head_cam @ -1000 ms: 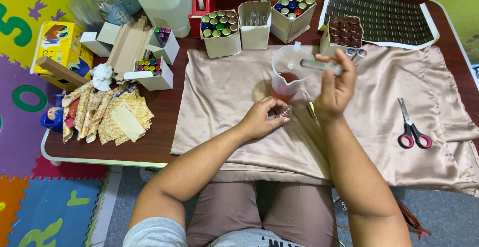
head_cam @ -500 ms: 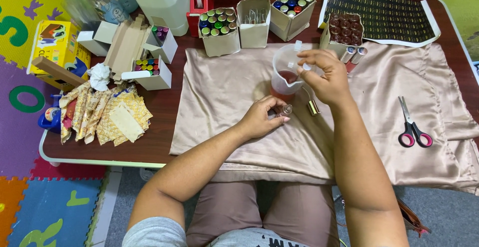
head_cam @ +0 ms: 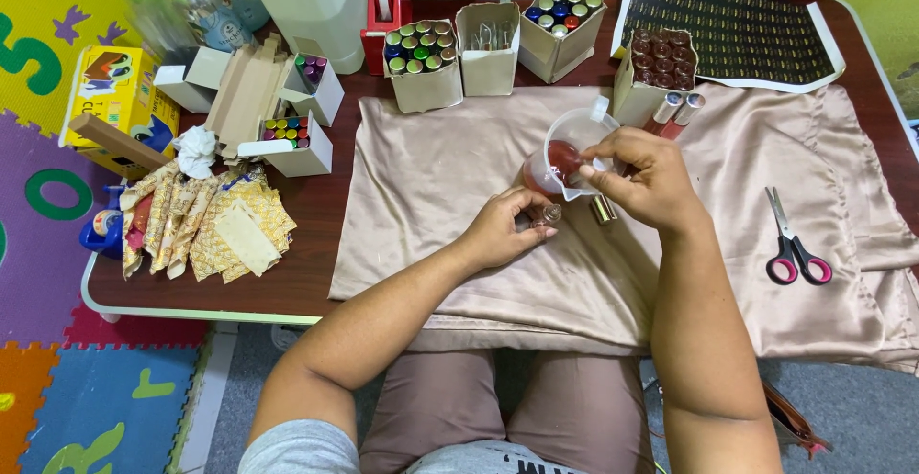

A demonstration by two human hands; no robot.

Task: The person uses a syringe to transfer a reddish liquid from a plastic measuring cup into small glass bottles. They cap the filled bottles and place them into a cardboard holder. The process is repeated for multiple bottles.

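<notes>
We see our right hand (head_cam: 643, 179) with its grip holding a tilted measuring cup (head_cam: 567, 153) of red liquid; our left hand (head_cam: 504, 230) pinches a small glass bottle (head_cam: 548, 214) just below, over beige satin cloth (head_cam: 450, 168).

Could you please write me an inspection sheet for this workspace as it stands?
Surface: brown table draped with beige satin cloth.
Job's things: clear measuring cup holding red liquid; small vial.
Clutter: boxes of small bottles, gold wrappers, scissors, tape dispenser.
Grippers: left hand holds the vial; right hand grips the cup.
Cables: nothing seen.
Surroundings: coloured foam floor mat.
</notes>
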